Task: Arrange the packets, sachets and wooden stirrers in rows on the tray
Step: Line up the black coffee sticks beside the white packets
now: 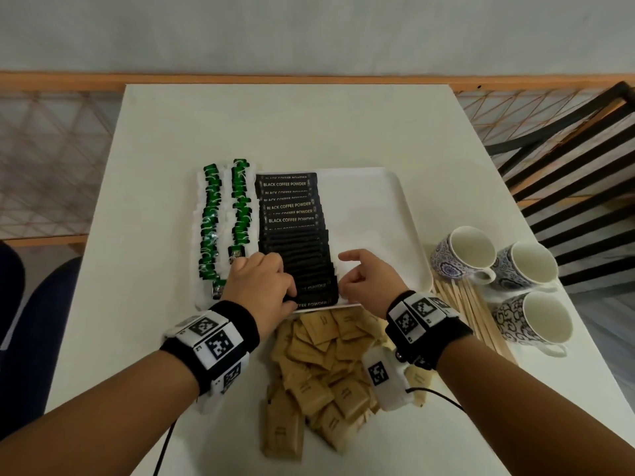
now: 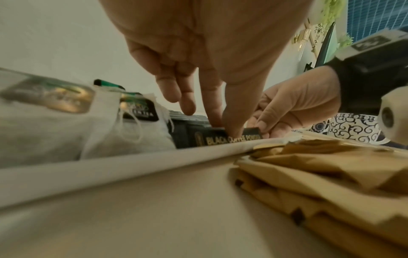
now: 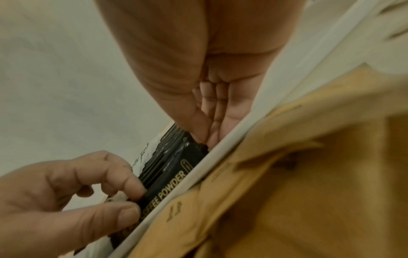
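A white tray [image 1: 378, 207] holds two rows of green-tagged tea bags [image 1: 226, 221] and one overlapping row of black coffee sachets [image 1: 292, 214]. Both hands are at the near end of that black row. My left hand [image 1: 271, 286] pinches the left end of the nearest black sachet [image 1: 314, 301] between thumb and fingers [image 3: 132, 200]. My right hand [image 1: 357, 280] pinches the same sachet's [image 2: 220, 139] right end [image 3: 205, 137]. A loose pile of brown packets [image 1: 330, 365] lies on the table just in front of the tray. Wooden stirrers [image 1: 470, 310] lie to the tray's right.
Three patterned cups [image 1: 464, 252] stand at the table's right edge beside the stirrers. The tray's right half is bare. The tray's near rim [image 2: 110, 167] separates the sachets from the brown packets [image 2: 320, 174]. A slatted chair [image 1: 567, 166] is at the far right.
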A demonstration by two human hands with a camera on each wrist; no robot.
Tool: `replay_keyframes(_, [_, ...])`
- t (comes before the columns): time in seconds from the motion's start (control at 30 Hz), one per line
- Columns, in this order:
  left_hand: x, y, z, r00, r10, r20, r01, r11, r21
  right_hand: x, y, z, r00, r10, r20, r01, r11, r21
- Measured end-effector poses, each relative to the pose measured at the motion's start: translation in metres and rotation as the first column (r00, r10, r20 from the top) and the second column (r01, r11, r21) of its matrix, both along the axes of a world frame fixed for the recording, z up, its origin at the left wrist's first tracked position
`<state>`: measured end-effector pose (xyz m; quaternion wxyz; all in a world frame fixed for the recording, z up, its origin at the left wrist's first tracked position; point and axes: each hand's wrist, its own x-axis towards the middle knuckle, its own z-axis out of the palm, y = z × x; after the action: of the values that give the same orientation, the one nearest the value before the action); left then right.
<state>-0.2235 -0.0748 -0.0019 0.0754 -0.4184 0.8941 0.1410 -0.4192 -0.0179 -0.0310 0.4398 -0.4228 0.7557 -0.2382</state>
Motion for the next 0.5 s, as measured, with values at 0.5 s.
replay_keyframes(0.5, [-0.0030, 0.0012, -0.0058, 0.994, 0.106, -0.028, -0.106, 0.994, -0.007, 0.0016, 0.0030, 0.0035, 0.996, 0.051, -0.075, -0.053, 0.998, -0.026])
